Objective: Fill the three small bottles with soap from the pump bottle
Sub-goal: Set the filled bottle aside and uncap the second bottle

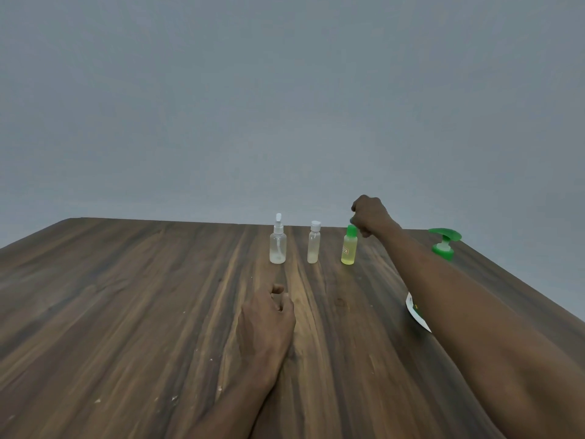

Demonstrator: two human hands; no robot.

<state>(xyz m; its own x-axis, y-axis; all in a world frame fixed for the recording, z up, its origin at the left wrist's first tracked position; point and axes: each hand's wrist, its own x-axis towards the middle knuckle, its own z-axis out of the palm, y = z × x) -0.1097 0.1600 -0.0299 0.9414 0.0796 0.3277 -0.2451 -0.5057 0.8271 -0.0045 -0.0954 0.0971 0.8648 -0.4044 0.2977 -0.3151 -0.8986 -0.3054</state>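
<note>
Count: three small bottles, one pump bottle, two hands.

Small bottles stand upright in a row near the table's far edge, apart from one another. All are round, translucent plastic.
- spray bottle (278, 243): clear, white spray top, dip tube visible, a little pale liquid at the bottom.
- white-capped bottle (313, 246): clear and slim, a shallow pale layer at the base.
- green-capped bottle (349, 250): yellow liquid nearly to the shoulder, small label on the front.

pump bottle (444, 241): far right. Only the glossy green pump head and collar show; the body is behind the right forearm. A white printed label edge (417, 312) shows below that forearm; whether it belongs to the bottle cannot be told.

right hand (371, 217): fingers curled together at the green cap. Whether they pinch it cannot be told.

left hand (268, 323): rests on the table nearer the camera, fingers loosely curled, holding nothing.

Surface: table (126, 312), dark streaked wood grain, matte, a few pale flecks. Behind it, a plain grey wall (285, 90).
</note>
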